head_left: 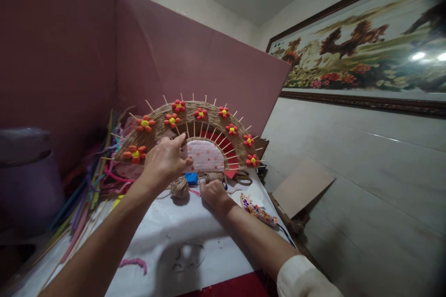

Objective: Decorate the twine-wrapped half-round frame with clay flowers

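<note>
My left hand (164, 157) is closed on a half-round fan (190, 113) and holds it upright above the far part of the table. The fan has a broad band of wound twine, thin sticks poking out, red and orange clay flowers, and a white spotted half circle (205, 155) at its base. Below it my right hand (215, 195) is curled near the tabletop, close to a ball of twine (216, 177); what its fingers hold, if anything, is hidden. Another twine ball (179, 187) and a small blue block (191, 178) lie to its left.
Colourful pipe cleaners and strips (101, 176) crowd the table's left side. A spotted glue gun (258, 211) with a black cord lies to the right, near scissors (243, 177). A pink fuzzy strip (134, 264) and red sheet (226, 287) are nearer me.
</note>
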{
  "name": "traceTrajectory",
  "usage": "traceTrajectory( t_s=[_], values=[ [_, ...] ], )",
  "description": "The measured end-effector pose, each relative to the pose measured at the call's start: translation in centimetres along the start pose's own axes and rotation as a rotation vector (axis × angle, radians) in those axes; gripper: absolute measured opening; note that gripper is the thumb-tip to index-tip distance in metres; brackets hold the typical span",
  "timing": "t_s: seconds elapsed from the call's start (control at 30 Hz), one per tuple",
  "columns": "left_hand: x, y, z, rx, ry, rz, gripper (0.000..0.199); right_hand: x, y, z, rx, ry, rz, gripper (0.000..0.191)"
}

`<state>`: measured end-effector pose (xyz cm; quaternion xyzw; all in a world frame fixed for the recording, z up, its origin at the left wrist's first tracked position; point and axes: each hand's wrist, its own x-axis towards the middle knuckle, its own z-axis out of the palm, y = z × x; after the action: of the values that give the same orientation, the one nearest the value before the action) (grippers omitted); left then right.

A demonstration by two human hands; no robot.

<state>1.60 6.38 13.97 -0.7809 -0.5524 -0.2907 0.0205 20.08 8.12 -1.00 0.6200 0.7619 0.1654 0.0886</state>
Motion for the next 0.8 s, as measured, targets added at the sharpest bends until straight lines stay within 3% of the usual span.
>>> traceTrajectory(
  t_s=[0.27,0.47,0.6,0.73,0.8],
  values=[
    [-0.1,0.3,0.2,-0.016,-0.02,0.0,0.063,1.0,0.2,-0.1,-0.012,-0.033,-0.031,0.024],
    [0.0,0.3,0.6,-0.015,-0.032,-0.005,0.063,0.0,-0.1,-0.9,0.069,0.05,-0.014,0.016],
    [0.1,0.2,0.6,-0.006,-0.028,-0.008,0.063,-1.7,0.4,-1.4,0.153,0.113,0.09,0.02],
    [0.1,0.1,0.5,-0.016,-0.014,0.01,0.06,-2.4,2.9,-1.4,0.221,0.089,0.247,0.016],
    [0.2,0.0,0.6,-0.025,-0.015,0.016,0.059,-2.2,4.3,-1.2,0.24,0.069,0.303,0.026]
  ],
)
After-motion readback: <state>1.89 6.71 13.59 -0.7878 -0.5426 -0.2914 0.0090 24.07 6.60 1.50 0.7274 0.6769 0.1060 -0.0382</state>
